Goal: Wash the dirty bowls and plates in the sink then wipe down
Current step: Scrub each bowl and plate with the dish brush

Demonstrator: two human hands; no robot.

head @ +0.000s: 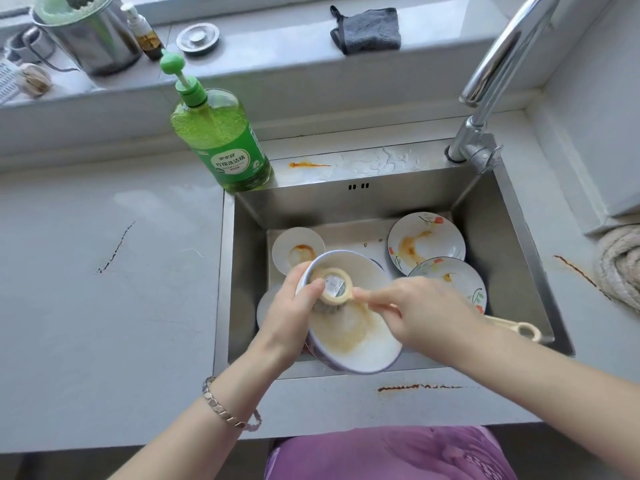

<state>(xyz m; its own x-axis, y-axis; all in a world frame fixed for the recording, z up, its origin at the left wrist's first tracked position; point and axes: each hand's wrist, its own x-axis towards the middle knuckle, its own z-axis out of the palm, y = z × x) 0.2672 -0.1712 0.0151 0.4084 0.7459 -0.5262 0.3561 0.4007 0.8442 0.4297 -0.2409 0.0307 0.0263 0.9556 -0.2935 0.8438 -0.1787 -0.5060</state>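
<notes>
Over the steel sink (512, 244) my left hand (289, 315) grips the rim of a white bowl (360, 351), tilted toward me and smeared with orange sauce and suds. My right hand (420, 311) holds the cream handle of a dish brush (335, 287), whose round head presses into the bowl; the handle's loop end (528, 331) sticks out to the right. In the sink lie a small stained saucer (298, 249) and two floral plates (426, 242) (457, 277) with orange stains. Part of another white dish (265, 308) shows under my left hand.
A green dish soap bottle (221, 140) stands at the sink's back left corner. The faucet (485, 109) rises at the back right. A grey cloth (369, 29), a steel pot (86, 36), a drain plug (198, 38) and a spray bottle (143, 31) sit on the sill. Sauce streaks mark the counter (104, 306).
</notes>
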